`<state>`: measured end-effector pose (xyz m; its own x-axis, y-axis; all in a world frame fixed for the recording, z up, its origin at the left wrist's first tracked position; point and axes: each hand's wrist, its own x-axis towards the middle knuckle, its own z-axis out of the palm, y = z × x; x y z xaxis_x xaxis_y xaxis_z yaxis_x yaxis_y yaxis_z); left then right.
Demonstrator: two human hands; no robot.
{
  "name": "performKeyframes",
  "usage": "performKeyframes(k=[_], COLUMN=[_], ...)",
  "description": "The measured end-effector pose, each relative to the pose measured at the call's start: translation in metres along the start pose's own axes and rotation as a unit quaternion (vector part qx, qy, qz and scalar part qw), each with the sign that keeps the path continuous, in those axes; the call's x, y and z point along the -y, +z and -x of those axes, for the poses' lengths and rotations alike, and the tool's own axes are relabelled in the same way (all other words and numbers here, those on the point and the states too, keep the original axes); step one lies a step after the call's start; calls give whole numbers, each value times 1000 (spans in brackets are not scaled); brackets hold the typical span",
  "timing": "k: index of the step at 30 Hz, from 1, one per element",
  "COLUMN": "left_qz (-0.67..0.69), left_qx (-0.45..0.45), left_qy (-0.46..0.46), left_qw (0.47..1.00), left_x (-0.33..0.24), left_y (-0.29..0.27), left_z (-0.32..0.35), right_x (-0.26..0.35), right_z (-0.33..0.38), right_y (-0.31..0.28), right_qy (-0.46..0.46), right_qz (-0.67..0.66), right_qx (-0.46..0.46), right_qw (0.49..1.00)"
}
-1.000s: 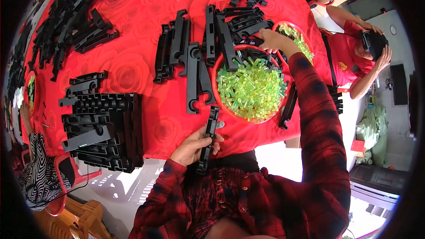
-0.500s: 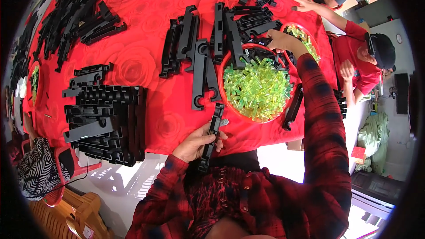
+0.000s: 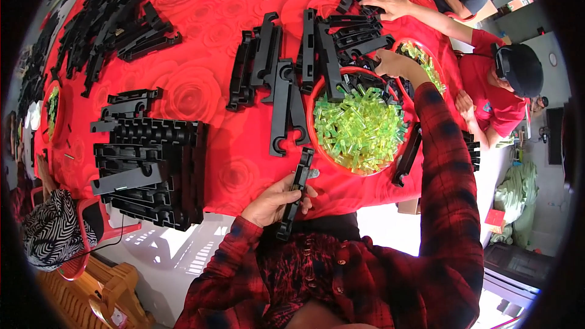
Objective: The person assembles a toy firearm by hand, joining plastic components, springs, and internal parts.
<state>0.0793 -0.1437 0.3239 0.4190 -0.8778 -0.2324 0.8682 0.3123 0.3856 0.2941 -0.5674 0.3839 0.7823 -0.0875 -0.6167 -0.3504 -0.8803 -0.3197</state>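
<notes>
My left hand (image 3: 274, 200) grips a long black plastic bar (image 3: 296, 192) at the near edge of the red table (image 3: 201, 91), the bar pointing toward the bowl. My right hand (image 3: 393, 63) reaches over the far rim of a red bowl (image 3: 317, 128) filled with small translucent green pieces (image 3: 359, 127). Its fingers rest among black parts beyond the bowl, and I cannot tell whether they hold anything.
Stacked black bars (image 3: 149, 164) sit at the left, more loose ones (image 3: 274, 79) in the middle and across the far side. A person in red (image 3: 499, 94) sits at the right with a second green-filled bowl (image 3: 420, 61). Another person's hand (image 3: 384, 3) reaches in at the far right.
My right hand has stayed at the far rim of the bowl. The left hand keeps holding the bar. The view has shifted slightly.
</notes>
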Motion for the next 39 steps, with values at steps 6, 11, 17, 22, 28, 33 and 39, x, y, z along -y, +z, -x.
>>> performKeyframes(k=[6, 11, 17, 22, 28, 33, 39], left_qz=[12, 10, -2, -3, 5, 9, -2], left_qx=[4, 5, 1, -11, -5, -6, 0], left_qy=[5, 1, 5, 5, 9, 10, 13], left_qw=[1000, 1000, 1000, 1000, 1000, 1000, 1000], left_x=[2, 0, -2, -2, 2, 4, 0], left_y=[-3, -2, 1, 2, -2, -4, 0], left_z=[1, -1, 2, 2, 2, 2, 1], right_x=[-8, -11, -19, -10, -10, -12, -12], right_z=[-12, -7, -17, -8, -5, -7, -4], right_y=[-3, -4, -4, 1, -1, -1, 1], right_qy=[11, 0, -27, -23, -25, -29, -53], right_qz=[18, -29, -42, -19, 1, -19, -36], right_qx=[25, 12, 24, 0, -4, 4, -10], right_qw=[999, 1000, 999, 1000, 1000, 999, 998])
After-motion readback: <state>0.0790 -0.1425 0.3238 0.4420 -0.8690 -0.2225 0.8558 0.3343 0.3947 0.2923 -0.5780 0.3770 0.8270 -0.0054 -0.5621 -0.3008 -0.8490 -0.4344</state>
